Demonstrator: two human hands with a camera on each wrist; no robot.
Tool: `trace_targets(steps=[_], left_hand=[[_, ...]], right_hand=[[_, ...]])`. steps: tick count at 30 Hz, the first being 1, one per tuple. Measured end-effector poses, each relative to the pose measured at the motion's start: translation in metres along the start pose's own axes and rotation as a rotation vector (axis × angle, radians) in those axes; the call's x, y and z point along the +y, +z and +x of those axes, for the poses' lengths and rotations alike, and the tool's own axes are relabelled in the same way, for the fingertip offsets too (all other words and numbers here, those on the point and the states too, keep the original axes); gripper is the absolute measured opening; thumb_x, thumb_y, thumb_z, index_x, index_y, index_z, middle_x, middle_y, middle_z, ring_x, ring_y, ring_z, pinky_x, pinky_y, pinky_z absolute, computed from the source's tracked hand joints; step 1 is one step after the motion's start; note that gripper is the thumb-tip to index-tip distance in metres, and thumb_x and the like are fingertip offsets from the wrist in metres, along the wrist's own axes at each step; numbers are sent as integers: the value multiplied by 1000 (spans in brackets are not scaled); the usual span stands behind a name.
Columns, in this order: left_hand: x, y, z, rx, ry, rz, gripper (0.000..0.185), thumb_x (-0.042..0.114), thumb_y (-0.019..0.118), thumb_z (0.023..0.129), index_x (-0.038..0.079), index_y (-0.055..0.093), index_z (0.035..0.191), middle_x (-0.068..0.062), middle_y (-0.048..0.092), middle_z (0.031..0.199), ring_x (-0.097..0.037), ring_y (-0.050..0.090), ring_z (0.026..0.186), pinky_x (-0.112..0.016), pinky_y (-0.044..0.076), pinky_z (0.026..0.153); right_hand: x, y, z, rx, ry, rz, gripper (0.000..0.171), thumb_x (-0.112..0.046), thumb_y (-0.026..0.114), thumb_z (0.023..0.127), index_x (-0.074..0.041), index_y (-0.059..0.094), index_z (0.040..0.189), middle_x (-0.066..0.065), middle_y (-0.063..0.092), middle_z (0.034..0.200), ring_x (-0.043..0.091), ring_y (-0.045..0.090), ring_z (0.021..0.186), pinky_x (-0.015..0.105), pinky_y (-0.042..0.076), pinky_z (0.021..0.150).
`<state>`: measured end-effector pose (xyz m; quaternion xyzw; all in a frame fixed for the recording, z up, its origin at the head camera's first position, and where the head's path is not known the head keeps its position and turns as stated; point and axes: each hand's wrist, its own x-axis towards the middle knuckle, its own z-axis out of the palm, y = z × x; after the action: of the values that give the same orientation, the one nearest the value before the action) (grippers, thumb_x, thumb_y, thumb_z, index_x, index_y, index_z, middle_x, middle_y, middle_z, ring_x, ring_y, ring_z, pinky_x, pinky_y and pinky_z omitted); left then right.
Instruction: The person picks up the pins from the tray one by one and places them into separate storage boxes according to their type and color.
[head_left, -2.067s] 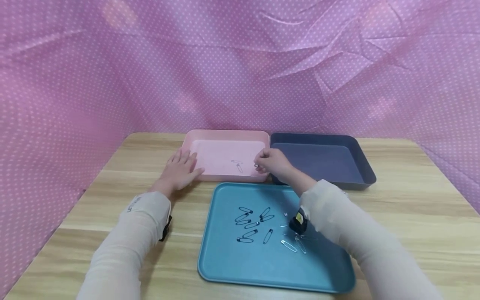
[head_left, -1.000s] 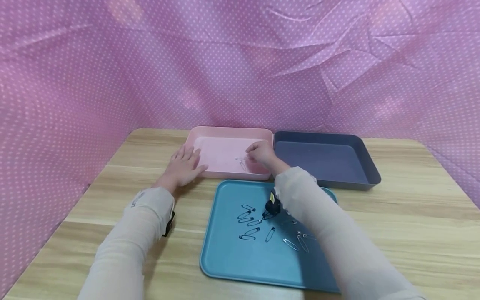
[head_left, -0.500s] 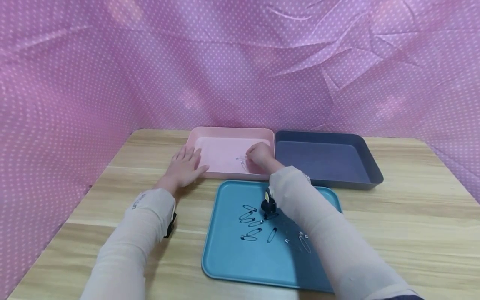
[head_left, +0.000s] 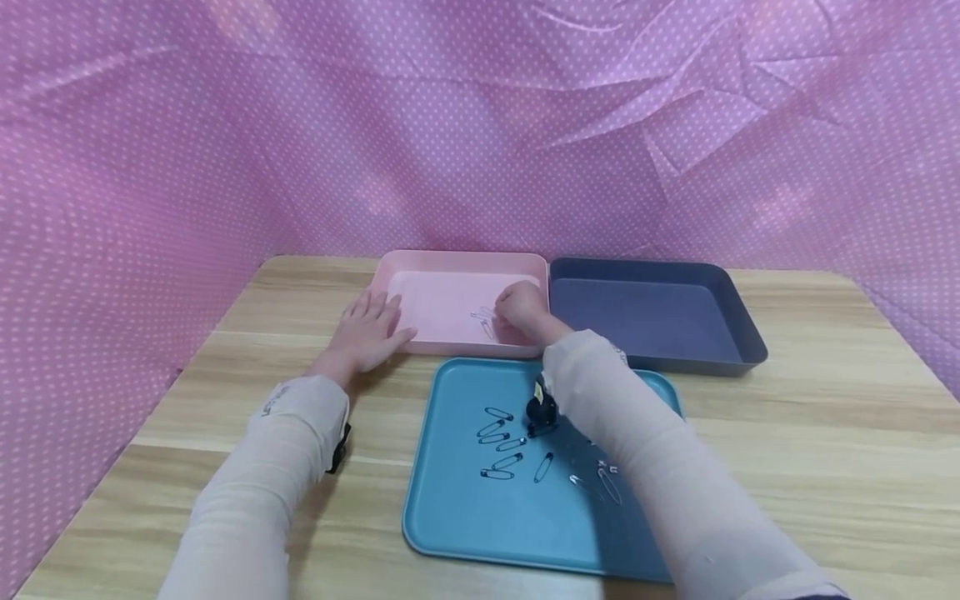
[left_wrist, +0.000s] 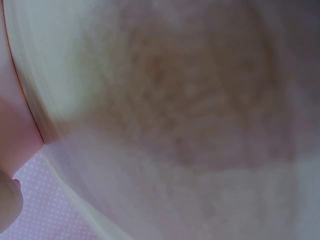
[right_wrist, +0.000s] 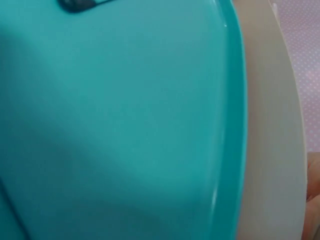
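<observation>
while the left hand [head_left: 366,335] lies spread flat over the near left corner of the pink tray [head_left: 431,296], hiding that corner, the right hand [head_left: 522,307] reaches down inside the same tray near its right end, fingers curled in; whether they pinch anything cannot be told, since the back of the hand hides most of them. just beside those fingertips, a few silver safety pins [head_left: 487,328] lie close together on the tray's floor. up against the pink tray's right side stands a dark grey-blue tray [head_left: 637,321], and in front of the two sits a larger blue tray [head_left: 487,521]. on its left and middle part lie dark safety pins [head_left: 494,438], loosely scattered, some touching; more silver safety pins lie to their right. the right sleeve [head_left: 637,425] crosses above the blue tray and blocks the view of its right part, and the black wrist camera [head_left: 542,410] below the cuff partly covers a dark pin. all three trays rest on a wood-grain table [head_left: 795,400], with a pink dotted cloth [head_left: 450,125] hanging behind. the left wrist view is mostly blurred; the right wrist view shows chiefly the blue tray, with a dark pin's head at its top edge.
</observation>
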<state>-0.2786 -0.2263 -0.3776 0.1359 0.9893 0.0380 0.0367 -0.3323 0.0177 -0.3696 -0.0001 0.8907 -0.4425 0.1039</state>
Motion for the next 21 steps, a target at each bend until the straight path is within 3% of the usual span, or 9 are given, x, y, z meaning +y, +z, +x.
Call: trace_targets(steps=[4,9,15,21], left_hand=[[0,-2,1,-3,8,5,75,58,18,86,5,7,139,-20,1,141,-35,-8,127,-48,-2,100],[1,-3,1,-7,3,-1,75,57,19,86,5,8,138,-21,2,141,-36,-8,127,-48,-2,100],[1,-3,-1,-5,-1,-13,75,57,19,87,4,9,138,-21,3,141,-37,-7,127,-48,-3,100],[1,-2,-1,-2,7,-24,75,57,19,87,4,10,138,-22,3,141,-38,-6,126,-49,-3,100]], right_hand=[[-1,-5,-4,-11,4,55,14,0,55,78,2,63,90,11,61,80,17,56,69,22,47,56],[1,-11,-11,-20,-69,63,13,-1,55,80,3,63,90,11,61,81,17,55,71,22,45,56],[4,-18,-25,-50,-130,95,16,-5,56,82,3,63,93,12,61,84,19,56,74,27,47,63],[5,-28,-41,-83,-125,110,21,-10,56,84,1,60,100,11,59,94,19,59,78,29,49,69]])
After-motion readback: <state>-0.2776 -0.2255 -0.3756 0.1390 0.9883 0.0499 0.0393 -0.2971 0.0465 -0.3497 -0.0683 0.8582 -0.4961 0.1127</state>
